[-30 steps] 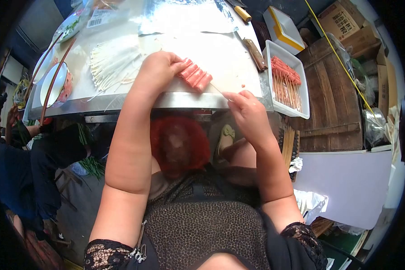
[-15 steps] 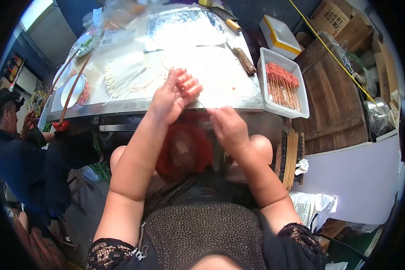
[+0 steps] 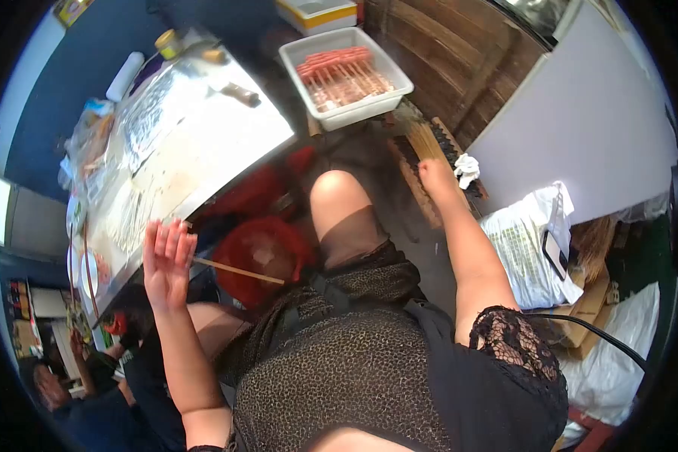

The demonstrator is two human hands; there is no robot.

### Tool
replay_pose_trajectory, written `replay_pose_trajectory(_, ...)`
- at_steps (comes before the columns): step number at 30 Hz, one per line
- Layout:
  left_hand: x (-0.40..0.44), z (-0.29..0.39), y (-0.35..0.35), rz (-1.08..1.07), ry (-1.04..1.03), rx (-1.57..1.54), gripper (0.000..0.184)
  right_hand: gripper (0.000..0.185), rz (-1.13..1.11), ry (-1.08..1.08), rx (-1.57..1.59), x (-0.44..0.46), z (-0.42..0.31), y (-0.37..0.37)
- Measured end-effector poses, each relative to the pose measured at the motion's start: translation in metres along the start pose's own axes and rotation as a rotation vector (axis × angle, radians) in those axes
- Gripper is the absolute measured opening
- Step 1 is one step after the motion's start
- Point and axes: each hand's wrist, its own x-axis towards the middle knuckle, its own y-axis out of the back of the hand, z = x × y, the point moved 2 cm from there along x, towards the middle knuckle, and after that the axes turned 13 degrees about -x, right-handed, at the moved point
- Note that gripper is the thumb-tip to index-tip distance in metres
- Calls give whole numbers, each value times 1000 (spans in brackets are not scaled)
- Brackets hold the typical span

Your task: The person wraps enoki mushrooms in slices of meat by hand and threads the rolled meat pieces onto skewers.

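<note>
Raised at the table's near left edge, my left hand [image 3: 167, 264] is closed around a meat skewer, its bare wooden stick [image 3: 241, 271] pointing right over a red basin [image 3: 264, 260]. The pink rolls are hard to tell from the fingers. My right hand [image 3: 435, 177], fingers curled in, is at the lower end of a bundle of wooden sticks [image 3: 423, 142] in a dark holder; whatever it grips is hidden. Finished meat skewers [image 3: 343, 71] lie in rows in a white tray [image 3: 365, 113].
On the table [image 3: 230, 151] are white enoenoki-like strands [image 3: 132, 215], foil [image 3: 151, 105] and a wooden-handled knife [image 3: 239, 94]. A bowl [image 3: 90, 273] with chopsticks stands at its left end. Another person [image 3: 102, 407] sits lower left. A white bag [image 3: 523, 241] is at right.
The view has turned right. My left hand keeps the meat skewer and has moved left, away from my right hand. My right hand has let go of the stick and moved right to the stick bundle.
</note>
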Motion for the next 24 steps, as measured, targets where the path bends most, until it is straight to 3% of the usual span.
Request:
replay_pose_trajectory(5,-23,-8,-8,26,-1,10,45,25,-212,-221,-113,-31,63,-17)
replay_pose_trajectory(10,-30,-26,-25,106,14,37,39,27,-370,-295,-311,-32,49,-13)
replay_pose_trajectory(13,-28,-29,-25,5,140,113,42,28,-335,-203,-265,-25,55,-24)
replay_pose_trajectory(15,-30,-35,-30,51,124,148,41,22,-294,-221,-297,-16,59,-35)
replay_pose_trajectory(19,-34,-44,-39,102,130,161,41,33,-295,-211,-222,-23,56,-20)
replay_pose_trajectory(23,-36,-48,-35,60,84,161,46,19,-105,-212,-176,-29,48,-4)
replay_pose_trajectory(24,-36,-50,-35,39,103,125,53,18,81,-143,-41,-30,39,12)
